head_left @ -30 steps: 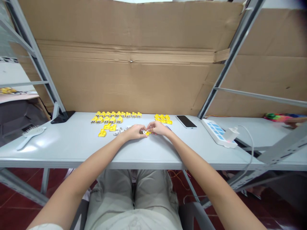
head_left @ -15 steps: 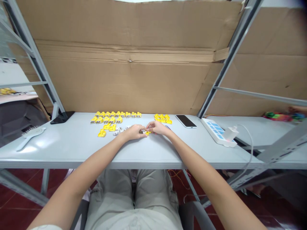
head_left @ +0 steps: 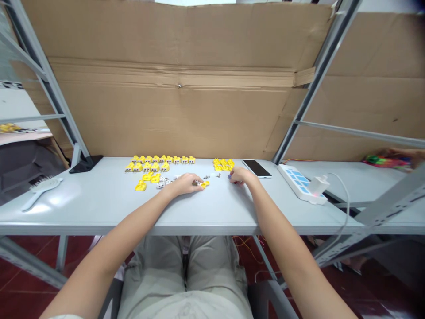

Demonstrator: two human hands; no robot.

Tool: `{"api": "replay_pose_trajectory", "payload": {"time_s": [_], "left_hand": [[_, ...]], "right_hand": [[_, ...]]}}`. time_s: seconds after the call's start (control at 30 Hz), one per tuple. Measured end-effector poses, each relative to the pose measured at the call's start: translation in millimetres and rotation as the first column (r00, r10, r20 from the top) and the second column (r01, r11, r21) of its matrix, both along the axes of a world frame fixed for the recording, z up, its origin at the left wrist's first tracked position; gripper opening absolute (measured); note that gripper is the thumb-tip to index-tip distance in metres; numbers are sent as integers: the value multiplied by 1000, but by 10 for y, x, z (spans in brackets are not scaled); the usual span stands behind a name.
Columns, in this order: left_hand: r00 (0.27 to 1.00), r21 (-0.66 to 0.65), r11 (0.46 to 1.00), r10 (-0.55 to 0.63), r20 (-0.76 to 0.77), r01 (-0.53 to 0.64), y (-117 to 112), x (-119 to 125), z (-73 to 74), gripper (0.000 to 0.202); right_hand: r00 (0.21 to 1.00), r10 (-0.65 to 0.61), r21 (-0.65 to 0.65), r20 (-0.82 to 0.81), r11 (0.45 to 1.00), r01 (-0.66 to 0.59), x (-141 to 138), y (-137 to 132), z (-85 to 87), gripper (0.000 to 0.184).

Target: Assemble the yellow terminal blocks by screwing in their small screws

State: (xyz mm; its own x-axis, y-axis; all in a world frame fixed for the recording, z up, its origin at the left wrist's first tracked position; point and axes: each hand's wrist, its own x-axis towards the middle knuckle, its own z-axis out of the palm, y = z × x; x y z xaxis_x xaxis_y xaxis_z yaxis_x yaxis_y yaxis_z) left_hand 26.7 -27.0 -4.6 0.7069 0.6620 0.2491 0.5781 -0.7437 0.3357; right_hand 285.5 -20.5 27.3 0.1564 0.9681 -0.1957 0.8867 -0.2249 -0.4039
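A hairbrush point(head_left: 41, 194) is lying near the left end of the grey table point(head_left: 99, 217), and a black wedge-shaped object point(head_left: 85, 164) is sitting at the foot of the shelf post behind it. Yellow connectors point(head_left: 156, 164) are standing in neat rows along the back of the table, with a few looser ones point(head_left: 141, 186) lying nearer the person and small white parts point(head_left: 162, 184) scattered among them.

The left hand point(head_left: 184, 184) is resting on the table with its fingers point(head_left: 199, 186) curled inward, their tips touching a small white part point(head_left: 197, 182) just beside a yellow piece point(head_left: 205, 183). I cannot tell whether they are gripping it.

Tiny metal screws point(head_left: 212, 176) are lying between the hands, below a second yellow cluster point(head_left: 223, 165). The right hand point(head_left: 241, 176) is reaching down just past that cluster, its fingers point(head_left: 234, 173) bunched closely around something small and partly hidden, so I cannot tell whether it is held.

Further right, a phone point(head_left: 256, 168) is lying face up, a power strip point(head_left: 299, 183) is carrying a white charger point(head_left: 318, 186), and another person's hand point(head_left: 403, 155) is working at colourful items point(head_left: 385, 162) on a farther table.
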Motion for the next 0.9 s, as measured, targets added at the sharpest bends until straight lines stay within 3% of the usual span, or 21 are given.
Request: {"api": "replay_pose_trajectory", "payload": {"time_s": [0.1, 0.17, 0.27, 0.33, 0.4, 0.57, 0.9], "left_hand": [[1000, 1, 1000, -1, -2, 1, -3, -3, 4, 34], [1000, -1, 1000, 2, -6, -2, -4, -4, 7, 35], [1000, -9, 1000, 2, -2, -2, -5, -5, 10, 35], [1000, -12, 1000, -1, 6, 1, -5, -4, 11, 35], [1000, -11, 1000, 0, 11, 0, -7, -4, 13, 34], [1000, 10, 1000, 8, -16, -8, -22, -4, 28, 35], [1000, 17, 1000, 8, -26, -7, -17, -1, 29, 35]], "right_hand": [[996, -7, 20, -88, 1000, 9, -37, -14, 19, 28], [955, 14, 142, -297, 989, 29, -77, -21, 34, 34], [755, 138, 358, -641, 924, 136, -155, -11, 30, 35], [661, 215, 429, -719, 885, 180, -209, 14, 1, 33], [630, 264, 481, -730, 853, 200, -253, 48, -40, 32], [639, 335, 583, -693, 782, 222, -290, 128, -128, 33], [653, 387, 646, -651, 734, 209, -282, 156, -172, 34]]}}
